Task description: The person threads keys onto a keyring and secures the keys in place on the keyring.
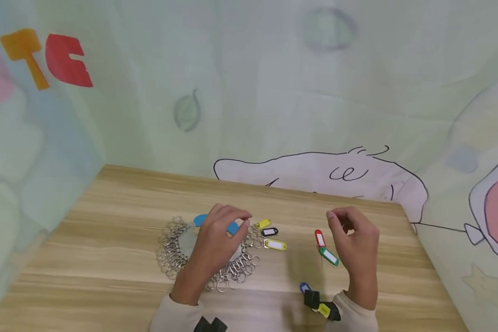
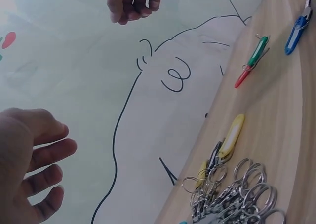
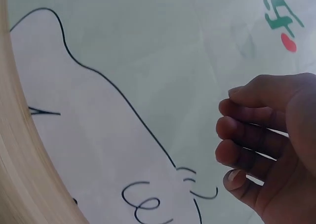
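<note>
My left hand point(image 1: 221, 235) hovers over a ring of metal swivel clasps point(image 1: 172, 249), fingers loosely bent and holding nothing. In the left wrist view its curled fingers point(image 2: 49, 152) show against the wall. The clasps fan around a pale round centre, and a blue piece point(image 1: 199, 220) is partly covered by the hand. Beside them lie a yellow key tag point(image 1: 275, 245), a black key tag point(image 1: 269, 232) and a smaller yellow one. My right hand point(image 1: 360, 242) is raised, empty, right of a red key tag point(image 1: 320, 238) and a green key tag point(image 1: 329, 256).
A blue key tag point(image 1: 305, 287) lies nearer the front, partly behind the black blocks point(image 1: 312, 299) by my right wrist. The wooden table point(image 1: 108, 203) meets a cloth wall point(image 1: 253, 92) printed with cartoon drawings at its back edge.
</note>
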